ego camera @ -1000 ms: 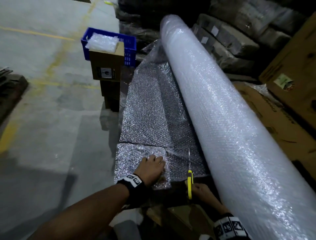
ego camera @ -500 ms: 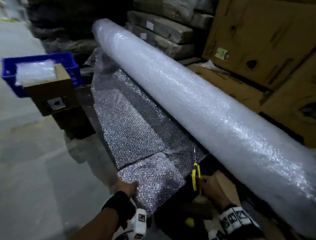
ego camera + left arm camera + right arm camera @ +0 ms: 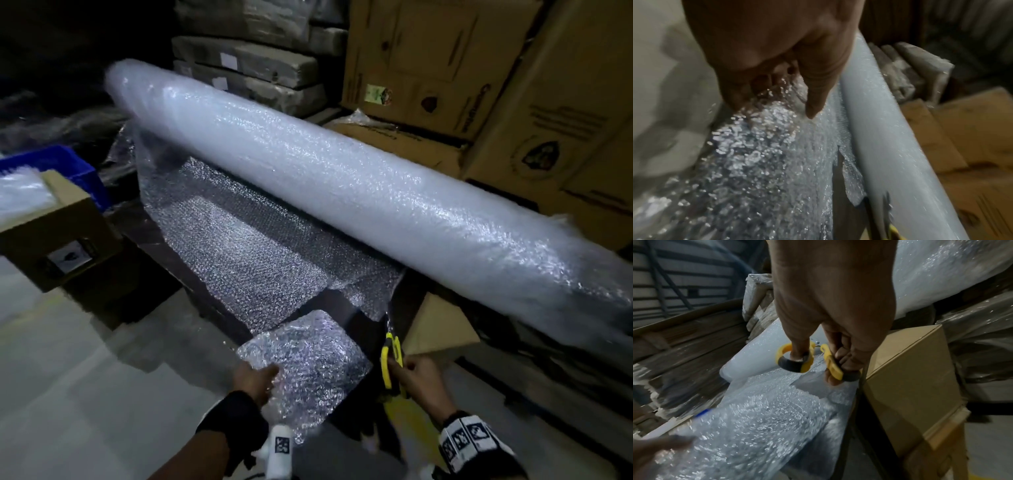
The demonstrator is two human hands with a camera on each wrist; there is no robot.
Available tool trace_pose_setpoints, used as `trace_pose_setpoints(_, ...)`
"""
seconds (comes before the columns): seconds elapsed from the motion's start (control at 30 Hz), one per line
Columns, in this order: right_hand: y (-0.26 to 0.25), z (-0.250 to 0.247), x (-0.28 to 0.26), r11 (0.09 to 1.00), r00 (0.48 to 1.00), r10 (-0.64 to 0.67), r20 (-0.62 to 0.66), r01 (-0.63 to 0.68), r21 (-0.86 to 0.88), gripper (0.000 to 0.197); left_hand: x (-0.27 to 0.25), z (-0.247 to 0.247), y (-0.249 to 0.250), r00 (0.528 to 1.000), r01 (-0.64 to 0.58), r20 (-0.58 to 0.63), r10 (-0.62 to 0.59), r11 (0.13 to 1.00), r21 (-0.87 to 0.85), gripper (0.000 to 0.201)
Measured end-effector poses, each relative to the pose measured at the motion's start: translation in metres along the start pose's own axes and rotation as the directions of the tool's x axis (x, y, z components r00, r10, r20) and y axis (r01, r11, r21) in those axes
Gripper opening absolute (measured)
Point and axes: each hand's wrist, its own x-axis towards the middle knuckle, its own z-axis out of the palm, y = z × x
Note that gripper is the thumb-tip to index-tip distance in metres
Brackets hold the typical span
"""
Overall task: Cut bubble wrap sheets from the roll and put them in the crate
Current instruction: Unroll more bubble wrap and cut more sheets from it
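**Cut sheet in hand, crate waits at nine o'clock**

A dim storeroom: cartons (image 3: 431,61) stacked at twelve and one o'clock, bare floor (image 3: 85,394) from seven to nine. The roll (image 3: 342,185) lies slantwise across the view, its unrolled wrap (image 3: 239,246) spread on a dark surface below it.

The left hand (image 3: 255,378) pinches a small sheet (image 3: 308,359) at its near-left edge, thumb on top, fingers (image 3: 815,100) curled under. The sheet looks cut free, lifted off the surface near six o'clock. The right hand (image 3: 419,375) grips yellow scissors (image 3: 390,356), thumb and fingers through the loops, which stand apart; the blades point at the ragged end of the wrap, but they are too dim to tell how far open.

Judged from this, cutting of this piece is done and delivery is in hand. The next move calls for carrying the sheet leftward to the blue crate (image 3: 58,164) at nine to ten o'clock, which already holds wrap.

A brown box (image 3: 58,236) stands just in front of the crate, so the sheet must go over it. The floor side is open; the right is hemmed in by the roll and another box (image 3: 442,329).
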Motion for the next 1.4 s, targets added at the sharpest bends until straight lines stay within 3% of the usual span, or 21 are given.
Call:
trace_pose_setpoints(0.1, -0.001, 0.025, -0.010, 0.996, 0.998, 0.050, -0.040, -0.053, -0.073, 0.059, -0.028, -0.035, 0.011, 0.979, -0.189, 0.080, 0.187, 0.982, 0.019, 0.026)
trace_pose_setpoints(0.23, -0.019, 0.068, -0.041, 0.967, 0.990, 0.128, -0.058, -0.137, -0.213, 0.052, -0.053, -0.085, 0.044, 0.911, -0.397, 0.116, 0.396, 0.918, -0.016, 0.024)
trace_pose_setpoints(0.47, -0.039, 0.111, -0.067, 0.846, 0.983, 0.143, -0.114, -0.181, -0.502, 0.045, -0.066, -0.123, 0.107, 0.831, -0.519, 0.156, 0.533, 0.846, -0.124, 0.009)
trace_pose_setpoints(0.53, -0.046, 0.114, -0.066, 0.827, 0.976, 0.157, -0.152, -0.214, -0.520, 0.048, -0.061, -0.124, 0.121, 0.826, -0.512, 0.173, 0.536, 0.843, -0.165, 0.013)
trace_pose_setpoints(0.63, -0.059, 0.118, -0.060, 0.770, 0.970, 0.171, -0.176, -0.242, -0.591, 0.039, -0.045, -0.125, 0.138, 0.835, -0.470, 0.211, 0.507, 0.859, -0.202, 0.042)
trace_pose_setpoints(0.7, -0.064, 0.123, -0.056, 0.740, 0.957, 0.187, -0.223, -0.286, -0.609, 0.035, -0.030, -0.123, 0.148, 0.823, -0.470, 0.254, 0.508, 0.861, -0.196, 0.024)
trace_pose_setpoints(0.77, -0.070, 0.132, -0.052, 0.721, 0.936, 0.233, -0.264, -0.349, -0.599, 0.032, -0.017, -0.121, 0.161, 0.821, -0.436, 0.305, 0.482, 0.875, -0.209, 0.024)
trace_pose_setpoints(0.87, -0.068, 0.146, -0.044, 0.713, 0.913, 0.262, -0.313, -0.402, -0.575, 0.025, 0.009, -0.118, 0.178, 0.828, -0.336, 0.386, 0.406, 0.911, -0.238, 0.070)
trace_pose_setpoints(0.9, -0.070, 0.151, -0.044, 0.718, 0.901, 0.277, -0.335, -0.426, -0.550, 0.025, 0.018, -0.118, 0.183, 0.828, -0.300, 0.406, 0.387, 0.917, -0.261, 0.076)
trace_pose_setpoints(1.13, -0.082, 0.166, -0.051, 0.680, 0.848, 0.276, -0.452, -0.505, -0.532, 0.031, 0.052, -0.115, 0.209, 0.784, -0.230, 0.534, 0.316, 0.947, -0.224, 0.077)
trace_pose_setpoints(1.2, -0.094, 0.170, -0.051, 0.738, 0.820, 0.280, -0.499, -0.517, -0.435, 0.026, 0.062, -0.115, 0.211, 0.779, -0.190, 0.553, 0.295, 0.952, -0.240, 0.089)
trace_pose_setpoints(1.27, -0.117, 0.180, -0.048, 0.852, 0.802, 0.255, -0.541, -0.450, -0.266, 0.029, 0.066, -0.114, 0.216, 0.785, -0.159, 0.559, 0.268, 0.959, -0.236, 0.085)
trace_pose_setpoints(1.33, -0.147, 0.193, -0.036, 0.946, 0.837, 0.324, -0.440, -0.284, 0.157, 0.055, 0.067, -0.112, 0.217, 0.790, -0.115, 0.561, 0.247, 0.959, -0.260, 0.074)
trace_pose_setpoints(1.37, -0.165, 0.201, -0.030, 0.827, 0.862, 0.431, -0.268, -0.259, 0.499, 0.057, 0.066, -0.112, 0.216, 0.786, -0.092, 0.568, 0.242, 0.956, -0.280, 0.070)
trace_pose_setpoints(1.4, -0.182, 0.206, -0.023, 0.591, 0.878, 0.473, -0.077, -0.251, 0.767, 0.054, 0.067, -0.113, 0.215, 0.781, -0.079, 0.576, 0.240, 0.954, -0.290, 0.069)
